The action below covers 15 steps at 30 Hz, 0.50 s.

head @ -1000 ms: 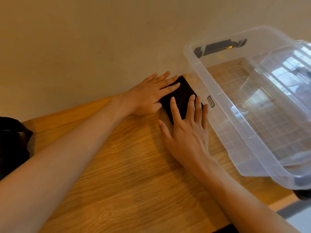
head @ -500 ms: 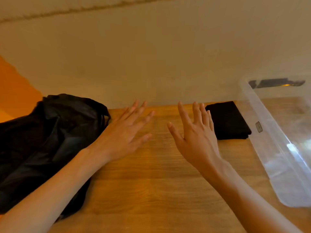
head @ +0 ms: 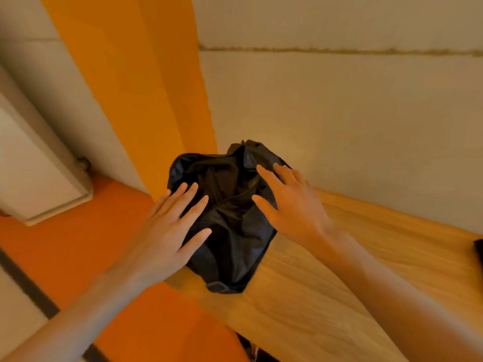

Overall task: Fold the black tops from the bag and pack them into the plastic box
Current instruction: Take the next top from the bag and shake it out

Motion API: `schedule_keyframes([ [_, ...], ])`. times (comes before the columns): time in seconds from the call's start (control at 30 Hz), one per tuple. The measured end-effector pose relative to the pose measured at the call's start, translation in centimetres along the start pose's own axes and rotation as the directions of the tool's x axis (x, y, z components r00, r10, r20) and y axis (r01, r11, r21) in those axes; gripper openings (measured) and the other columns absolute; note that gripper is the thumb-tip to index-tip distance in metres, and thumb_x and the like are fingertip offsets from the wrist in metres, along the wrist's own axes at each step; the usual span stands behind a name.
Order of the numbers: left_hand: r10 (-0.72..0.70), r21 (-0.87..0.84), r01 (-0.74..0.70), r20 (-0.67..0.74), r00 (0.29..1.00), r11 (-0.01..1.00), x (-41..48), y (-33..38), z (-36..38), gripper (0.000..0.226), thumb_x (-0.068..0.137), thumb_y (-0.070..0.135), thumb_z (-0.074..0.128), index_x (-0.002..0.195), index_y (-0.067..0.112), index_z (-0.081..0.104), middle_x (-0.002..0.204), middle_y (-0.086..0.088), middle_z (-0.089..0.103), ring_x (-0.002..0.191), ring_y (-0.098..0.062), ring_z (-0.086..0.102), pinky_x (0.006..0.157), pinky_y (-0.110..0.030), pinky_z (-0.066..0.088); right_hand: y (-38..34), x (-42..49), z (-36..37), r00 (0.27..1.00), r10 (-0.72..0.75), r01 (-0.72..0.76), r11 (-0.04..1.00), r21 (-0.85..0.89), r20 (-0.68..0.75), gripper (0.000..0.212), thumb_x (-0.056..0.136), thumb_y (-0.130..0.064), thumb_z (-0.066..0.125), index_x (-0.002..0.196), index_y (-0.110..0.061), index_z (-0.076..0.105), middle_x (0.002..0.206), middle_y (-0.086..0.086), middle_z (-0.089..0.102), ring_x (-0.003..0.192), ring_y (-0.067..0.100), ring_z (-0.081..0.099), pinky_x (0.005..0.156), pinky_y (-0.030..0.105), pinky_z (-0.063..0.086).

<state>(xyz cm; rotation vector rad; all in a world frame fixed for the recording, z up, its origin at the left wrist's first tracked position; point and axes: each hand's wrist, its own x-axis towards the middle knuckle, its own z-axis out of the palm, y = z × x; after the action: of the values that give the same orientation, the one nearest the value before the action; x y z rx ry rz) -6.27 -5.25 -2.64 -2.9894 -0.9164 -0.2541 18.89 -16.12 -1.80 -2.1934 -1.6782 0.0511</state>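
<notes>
A crumpled black fabric bag point(head: 230, 226) sits at the left edge of the light wooden desk point(head: 339, 270), close to its back edge by the beige wall. The left hand point(head: 162, 231) is spread, fingers straight and apart, over the bag's left side. The right hand point(head: 292, 207), fingers likewise apart and holding nothing, is over the bag's upper right part. Blur hides whether either hand touches the fabric. A dark sliver point(head: 479, 253) lies on the desk at its right; what it is cannot be told.
</notes>
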Motion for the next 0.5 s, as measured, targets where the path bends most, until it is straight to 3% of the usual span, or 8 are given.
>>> schedule_keyframes([
  [0.13, 0.006, 0.030, -0.005, -0.046, 0.999, 1.000, -0.9, -0.7, 0.4, 0.072, 0.104, 0.068, 0.013, 0.162, 0.026, 0.023, 0.172, 0.003, 0.004, 0.158, -0.012, -0.009, 0.127, -0.039, -0.001, -2.3, 3.4, 1.2, 0.981, -0.185, 0.184, 0.983, -0.027, -0.065, 0.053, 0.101, -0.045, 0.056, 0.150, -0.026, 0.048, 0.150, 0.004, 0.047, 0.139, 0.028, 0.040, 0.110, 0.044, 0.035],
  [0.2, 0.013, 0.043, -0.011, -0.064, 0.998, 0.999, -0.8, -0.7, 0.6, 0.073, 0.105, 0.068, 0.013, 0.162, 0.024, 0.023, 0.172, 0.002, 0.005, 0.158, -0.013, -0.008, 0.127, -0.039, 0.000, -3.1, 5.1, 1.7, 0.968, -0.205, 0.196, 0.978, -0.076, -0.143, 0.049, 0.098, -0.045, 0.062, 0.141, -0.023, 0.058, 0.136, 0.003, 0.057, 0.127, 0.029, 0.049, 0.104, 0.041, 0.037],
  [0.3, 0.020, 0.040, -0.017, -0.087, 0.996, 0.999, -0.3, -0.8, 1.0, 0.073, 0.105, 0.068, 0.014, 0.163, 0.024, 0.022, 0.172, 0.001, 0.005, 0.158, -0.013, -0.009, 0.127, -0.039, -0.003, -3.9, 7.9, 1.8, 0.969, -0.184, 0.165, 0.979, -0.122, -0.165, 0.047, 0.096, -0.048, 0.063, 0.135, -0.023, 0.061, 0.122, 0.002, 0.064, 0.117, 0.029, 0.055, 0.098, 0.041, 0.039],
  [0.4, 0.024, 0.027, -0.021, -0.101, 0.995, 0.999, 0.4, -0.8, 1.4, 0.072, 0.105, 0.068, 0.013, 0.164, 0.027, 0.014, 0.172, 0.002, 0.002, 0.157, -0.013, -0.013, 0.127, -0.039, -0.004, -4.4, 10.2, 2.2, 0.975, -0.201, 0.184, 0.970, -0.162, -0.099, 0.044, 0.095, -0.047, 0.066, 0.132, -0.023, 0.062, 0.123, 0.005, 0.061, 0.115, 0.030, 0.055, 0.097, 0.043, 0.041],
  [0.5, 0.017, -0.020, -0.020, -0.113, 0.993, 1.000, 0.6, -0.5, 1.8, 0.069, 0.106, 0.068, 0.014, 0.164, 0.031, 0.004, 0.172, 0.005, -0.003, 0.156, -0.011, -0.016, 0.127, -0.039, -0.005, -4.8, 11.4, 2.8, 0.970, -0.215, 0.192, 0.964, -0.183, -0.116, 0.017, 0.097, -0.037, 0.066, 0.106, -0.023, 0.072, 0.110, 0.002, 0.064, 0.107, 0.027, 0.057, 0.094, 0.040, 0.040],
])
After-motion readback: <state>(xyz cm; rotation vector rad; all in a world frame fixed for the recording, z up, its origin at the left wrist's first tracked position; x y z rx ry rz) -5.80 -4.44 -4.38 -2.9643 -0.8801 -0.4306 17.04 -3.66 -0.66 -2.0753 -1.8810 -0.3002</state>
